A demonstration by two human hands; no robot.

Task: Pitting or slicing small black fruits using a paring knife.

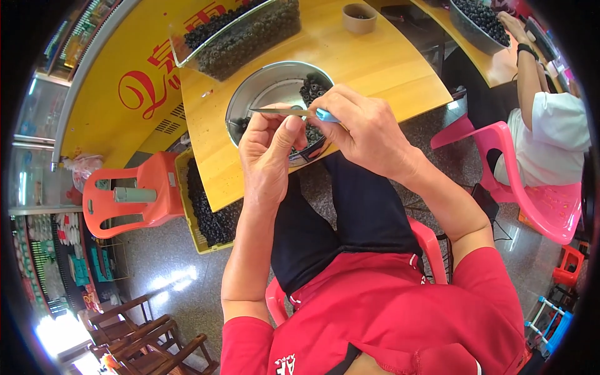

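While knife is gripped by blue handle in right hand, blade is pointed left, over round metal bowl. Left hand curled beside blade, thumb raised; whether small piece is pinched there cannot be told. Dark pieces heaped along bowl's right side. Bowl set on yellow table; clear bin, filled with more dark pieces, placed beyond.

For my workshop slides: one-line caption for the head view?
The right hand holds a blue-handled knife by the left hand above a round container of small dark pieces.
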